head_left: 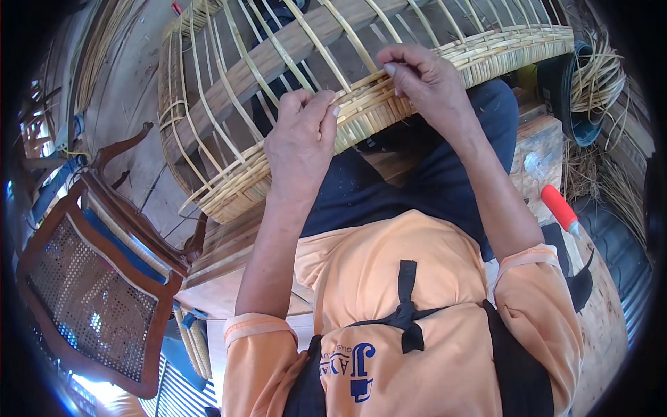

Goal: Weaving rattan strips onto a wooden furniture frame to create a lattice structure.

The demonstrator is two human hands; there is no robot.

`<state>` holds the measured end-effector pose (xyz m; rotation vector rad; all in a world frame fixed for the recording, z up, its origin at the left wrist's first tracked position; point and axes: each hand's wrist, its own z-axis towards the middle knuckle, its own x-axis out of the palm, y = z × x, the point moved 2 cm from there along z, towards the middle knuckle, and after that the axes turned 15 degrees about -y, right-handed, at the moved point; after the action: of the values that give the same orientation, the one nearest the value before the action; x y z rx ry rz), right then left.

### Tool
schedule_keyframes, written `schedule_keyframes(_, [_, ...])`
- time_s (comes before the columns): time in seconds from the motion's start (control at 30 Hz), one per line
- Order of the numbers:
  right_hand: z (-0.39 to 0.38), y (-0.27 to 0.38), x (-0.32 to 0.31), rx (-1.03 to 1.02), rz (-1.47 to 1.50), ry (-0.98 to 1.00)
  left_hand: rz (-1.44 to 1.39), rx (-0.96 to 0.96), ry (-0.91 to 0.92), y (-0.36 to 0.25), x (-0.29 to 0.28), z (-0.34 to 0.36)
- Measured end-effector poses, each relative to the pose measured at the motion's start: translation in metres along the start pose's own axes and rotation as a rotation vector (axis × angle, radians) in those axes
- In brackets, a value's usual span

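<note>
A large wicker frame (pixel 370 110) of pale cane lies across my lap, its woven band curving from lower left to upper right. Bare upright stakes (pixel 283 54) run from that band toward the far side. My left hand (pixel 303 132) is closed at the band's upper edge, thumb and fingers pinching a thin strand beside a stake. Farther right, my right hand (pixel 425 78) bends over the same edge, its thumb and index finger closed at the weave. The strand between its fingertips is mostly hidden.
A wooden beam (pixel 233 87) passes behind the stakes. At left stands a brown wooden chair (pixel 90 306) with a perforated cane panel. A dark bucket (pixel 582 128) with bundled cane strands (pixel 597 73) is at right, above a red-handled tool (pixel 557 207) on a wooden surface.
</note>
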<state>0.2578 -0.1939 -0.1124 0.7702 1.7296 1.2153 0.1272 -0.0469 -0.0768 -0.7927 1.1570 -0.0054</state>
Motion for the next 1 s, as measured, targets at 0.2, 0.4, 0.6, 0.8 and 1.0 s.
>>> schedule_keyframes(0.2, [0.003, 0.025, 0.023, -0.34, -0.59, 0.277, 0.061, -0.075, 0.035, -0.001, 0.004, 0.004])
schedule_keyframes(0.4, [0.008, 0.027, 0.03, -0.457, -0.687, 0.297, 0.113, -0.048, -0.009, -0.002, 0.006, 0.0])
schedule_keyframes(0.6, [0.006, 0.024, 0.02, -0.508, -0.417, 0.203, -0.135, -0.208, -0.042, -0.003, -0.039, -0.017])
schedule_keyframes(0.8, [0.0, 0.039, 0.043, -0.482, -0.371, 0.343, 0.358, -0.503, -0.521, 0.144, -0.151, -0.068])
schedule_keyframes(1.0, [0.008, 0.039, 0.049, -0.456, -0.396, 0.459, 0.273, -0.711, -0.243, 0.184, -0.163, -0.059])
